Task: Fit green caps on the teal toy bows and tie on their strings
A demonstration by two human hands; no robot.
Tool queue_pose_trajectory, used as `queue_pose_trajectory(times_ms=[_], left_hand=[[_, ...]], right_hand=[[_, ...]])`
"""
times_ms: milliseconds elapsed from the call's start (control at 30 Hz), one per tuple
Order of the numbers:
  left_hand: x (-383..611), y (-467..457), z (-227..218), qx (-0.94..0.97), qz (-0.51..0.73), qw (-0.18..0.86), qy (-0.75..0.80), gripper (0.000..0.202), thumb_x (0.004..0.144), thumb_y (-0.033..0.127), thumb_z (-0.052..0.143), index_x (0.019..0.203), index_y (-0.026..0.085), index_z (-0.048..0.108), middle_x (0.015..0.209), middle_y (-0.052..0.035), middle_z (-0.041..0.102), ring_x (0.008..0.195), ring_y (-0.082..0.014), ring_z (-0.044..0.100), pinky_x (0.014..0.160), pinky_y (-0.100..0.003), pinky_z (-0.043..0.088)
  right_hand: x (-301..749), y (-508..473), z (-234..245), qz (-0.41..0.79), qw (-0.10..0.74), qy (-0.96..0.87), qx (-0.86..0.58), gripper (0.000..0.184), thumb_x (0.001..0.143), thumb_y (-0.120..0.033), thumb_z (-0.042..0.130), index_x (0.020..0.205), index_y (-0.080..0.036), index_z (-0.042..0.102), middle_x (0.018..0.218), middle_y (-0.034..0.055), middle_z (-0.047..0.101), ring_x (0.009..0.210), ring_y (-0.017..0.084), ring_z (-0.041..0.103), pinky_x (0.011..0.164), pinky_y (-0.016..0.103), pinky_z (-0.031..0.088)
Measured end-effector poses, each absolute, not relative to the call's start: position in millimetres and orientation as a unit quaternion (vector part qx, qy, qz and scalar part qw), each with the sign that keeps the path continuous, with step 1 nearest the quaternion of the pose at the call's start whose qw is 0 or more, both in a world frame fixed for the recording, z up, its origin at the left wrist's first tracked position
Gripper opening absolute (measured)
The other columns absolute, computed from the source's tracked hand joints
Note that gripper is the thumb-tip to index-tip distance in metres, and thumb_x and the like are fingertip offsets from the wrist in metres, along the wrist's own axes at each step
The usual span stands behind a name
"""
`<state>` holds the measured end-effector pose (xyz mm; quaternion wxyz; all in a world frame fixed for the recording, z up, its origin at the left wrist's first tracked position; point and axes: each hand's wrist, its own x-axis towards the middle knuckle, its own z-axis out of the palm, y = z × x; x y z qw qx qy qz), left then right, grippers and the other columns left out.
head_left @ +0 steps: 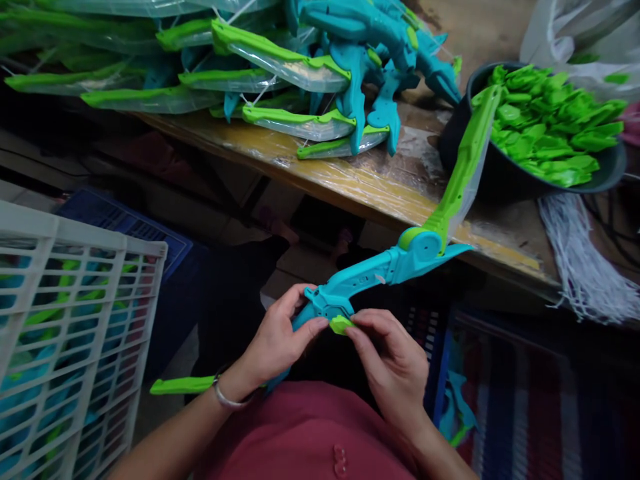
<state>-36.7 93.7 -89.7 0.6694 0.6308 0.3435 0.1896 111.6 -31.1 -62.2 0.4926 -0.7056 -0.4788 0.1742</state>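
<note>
My left hand (285, 327) is closed around the middle of a blue and green plastic toy bow (360, 273). One green limb of the bow slants up to the right over the bench edge; the other green end sticks out to the left beneath my left wrist. Between thumb and fingers, my right hand (387, 353) pinches a small bright green plastic piece (341, 325). That piece sits against the blue middle of the bow, near my left thumb. Whether it is seated in the bow I cannot tell.
A wooden bench (320, 170) holds a pile of similar toy bows (295, 67). On its right stands a black bucket (505, 180) full of small green pieces, with white strings (575, 267) hanging below. A white crate (85, 320) with blue and green parts is at left; a blue crate (440, 373) is at right.
</note>
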Motion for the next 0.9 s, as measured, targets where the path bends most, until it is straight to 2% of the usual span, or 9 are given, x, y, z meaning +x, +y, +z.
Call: queue_pose_trajectory(times_ms=[333,667,900], left_hand=[[-32.9,91.7,-84.3,0.631,0.196,0.669,0.341,0.035,0.093,0.029,0.069,0.124,0.019,0.058,0.116,-0.0069,0.069,0.107,-0.0208,0.067,0.096,-0.031,0.051],[-27.4,91.0,-87.7,0.62,0.193,0.666,0.366,0.04,0.089,0.039,0.075,0.122,0.021,0.058,0.112,-0.0056,0.07,0.101,-0.0221,0.068,0.091,-0.032,0.053],[-22.5,88.0,-85.1,0.621,0.175,0.65,0.402,0.047,0.082,0.047,0.079,0.117,0.021,0.06,0.102,-0.0067,0.068,0.091,-0.0232,0.063,0.083,-0.033,0.051]], right_hand=[[108.7,-21.1,-66.6,0.085,0.481,-0.51,-0.708,0.019,0.094,-0.006,0.068,0.103,-0.021,0.062,0.098,0.0019,0.066,0.089,0.013,0.066,0.078,0.025,0.055],[111.8,-16.9,-59.9,0.093,0.448,-0.523,-0.719,0.012,0.096,-0.009,0.065,0.099,-0.021,0.066,0.096,0.0037,0.064,0.085,0.014,0.066,0.074,0.024,0.056],[122.9,-19.2,-70.6,0.064,0.439,-0.587,-0.677,0.01,0.1,-0.02,0.06,0.104,-0.022,0.069,0.098,0.0057,0.066,0.084,0.015,0.07,0.073,0.018,0.057]])
